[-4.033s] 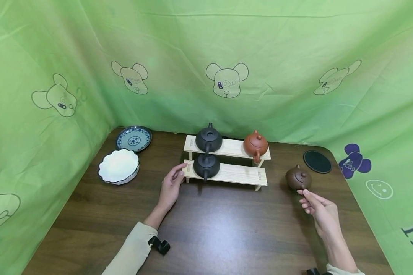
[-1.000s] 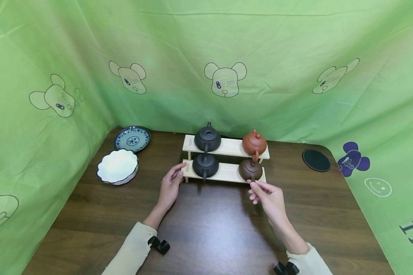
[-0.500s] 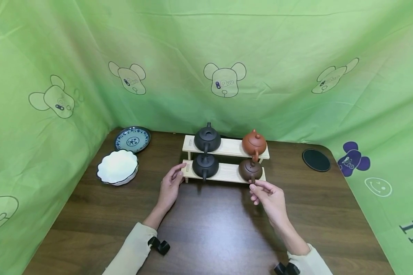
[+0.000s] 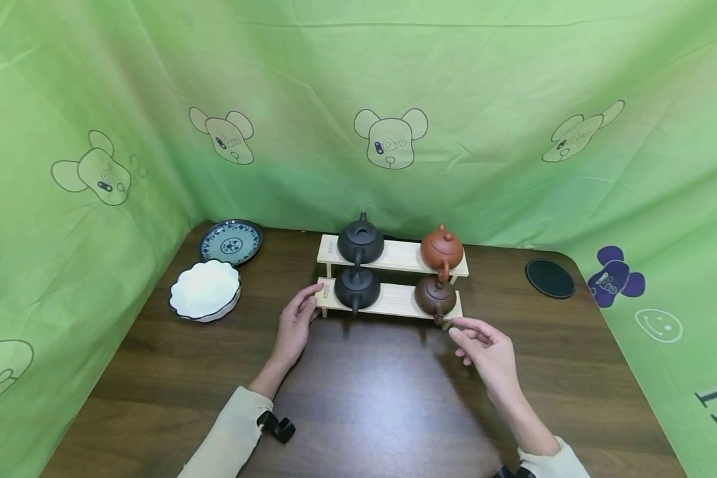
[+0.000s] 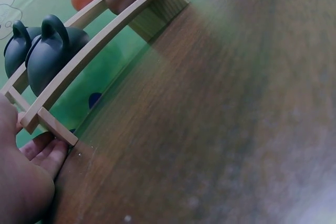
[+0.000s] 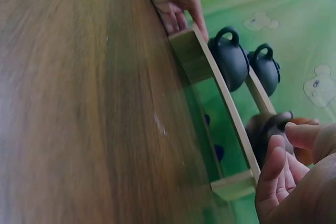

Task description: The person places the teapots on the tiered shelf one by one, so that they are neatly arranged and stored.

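Observation:
A small brown teapot [image 4: 435, 296] stands at the right end of the lower wooden shelf [image 4: 396, 300], its handle toward me. Just right of that handle, my right hand [image 4: 491, 355] hovers with thumb and forefinger parted, holding nothing. My left hand [image 4: 295, 328] grips the left end of the same shelf; in the left wrist view some of its fingers [image 5: 44, 153] lie by the shelf's leg. One black teapot [image 4: 357, 288] sits on the lower shelf's left part. Behind, the upper shelf [image 4: 403, 255] bears another black teapot [image 4: 360, 241] and a reddish-orange teapot [image 4: 442, 249].
On the left of the brown table [image 4: 358, 398] are a white scalloped dish [image 4: 206, 289] and a blue patterned plate [image 4: 232, 242]. A dark oval coaster [image 4: 550, 278] lies far right. A green printed cloth [image 4: 299, 133] hangs around the back and sides.
The brown teapot has gone from the table at the right onto the lower shelf. My right hand has since let go of its handle and drawn back slightly right. My left hand stays put.

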A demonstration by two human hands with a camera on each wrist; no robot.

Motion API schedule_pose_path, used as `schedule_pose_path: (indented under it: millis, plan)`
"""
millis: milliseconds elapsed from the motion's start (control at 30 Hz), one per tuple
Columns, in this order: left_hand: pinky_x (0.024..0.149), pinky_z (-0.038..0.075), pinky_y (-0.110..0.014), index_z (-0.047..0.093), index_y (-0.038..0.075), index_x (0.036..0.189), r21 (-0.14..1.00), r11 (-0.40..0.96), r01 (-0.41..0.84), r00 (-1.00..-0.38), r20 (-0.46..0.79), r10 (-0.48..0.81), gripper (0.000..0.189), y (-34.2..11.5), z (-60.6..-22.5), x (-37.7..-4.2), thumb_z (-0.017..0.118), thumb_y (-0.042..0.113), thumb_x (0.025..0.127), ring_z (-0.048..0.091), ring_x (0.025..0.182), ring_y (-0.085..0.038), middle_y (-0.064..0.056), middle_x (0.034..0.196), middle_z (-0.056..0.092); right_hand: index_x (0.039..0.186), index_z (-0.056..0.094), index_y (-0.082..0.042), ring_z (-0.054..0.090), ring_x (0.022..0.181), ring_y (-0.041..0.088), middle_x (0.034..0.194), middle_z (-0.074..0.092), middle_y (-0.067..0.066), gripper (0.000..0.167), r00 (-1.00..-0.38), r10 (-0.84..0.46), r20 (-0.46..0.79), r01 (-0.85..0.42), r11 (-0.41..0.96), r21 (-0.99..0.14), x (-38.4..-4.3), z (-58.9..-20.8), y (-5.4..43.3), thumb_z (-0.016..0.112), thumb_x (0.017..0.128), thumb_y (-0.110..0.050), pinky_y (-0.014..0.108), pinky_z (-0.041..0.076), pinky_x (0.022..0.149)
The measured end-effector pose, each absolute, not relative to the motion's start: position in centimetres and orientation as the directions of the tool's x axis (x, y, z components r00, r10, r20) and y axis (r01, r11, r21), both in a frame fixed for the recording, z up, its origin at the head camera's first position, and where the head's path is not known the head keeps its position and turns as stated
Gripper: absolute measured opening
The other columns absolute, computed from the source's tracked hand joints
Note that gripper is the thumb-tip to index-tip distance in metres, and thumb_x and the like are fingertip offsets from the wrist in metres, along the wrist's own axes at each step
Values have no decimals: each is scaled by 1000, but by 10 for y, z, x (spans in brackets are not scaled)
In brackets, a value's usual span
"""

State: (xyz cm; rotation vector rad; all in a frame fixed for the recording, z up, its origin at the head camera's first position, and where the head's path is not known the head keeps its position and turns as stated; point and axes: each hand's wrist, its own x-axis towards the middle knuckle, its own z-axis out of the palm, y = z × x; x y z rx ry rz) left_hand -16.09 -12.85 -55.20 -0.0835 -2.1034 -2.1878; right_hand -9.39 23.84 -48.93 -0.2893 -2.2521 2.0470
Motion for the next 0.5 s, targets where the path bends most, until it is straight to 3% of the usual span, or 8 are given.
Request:
schedule_pose_path:
  millis: [167, 300, 500]
  plan:
    - [113, 56, -36, 58, -3, 156, 995, -86, 48, -998, 44, -49, 41, -127, -533, -153, 43, 12, 121, 57, 143, -30, -21, 165, 52, 127, 74, 12, 68, 63, 10, 83, 77, 5, 31, -975, 207, -78, 99, 94, -991, -93, -490, 250, 79, 105, -10, 21, 56, 53]
    - [110, 57, -33, 52, -5, 160, 993, -114, 42, -998, 36, -60, 46, -129, -533, -154, 38, 18, 123, 60, 141, -32, -29, 160, 55, 128, 74, 8, 69, 67, 10, 86, 78, 6, 28, -976, 203, -76, 100, 111, -989, -94, -487, 262, 73, 109, -12, 22, 58, 56]
    - [105, 57, -25, 47, -9, 161, 994, -94, 58, -996, 52, -71, 49, -137, -525, -154, 36, 21, 123, 58, 144, -42, -33, 159, 55, 140, 67, 8, 73, 76, 8, 89, 79, -2, 33, -975, 221, -16, 78, 274, -959, -95, -483, 280, 66, 113, -11, 21, 61, 64]
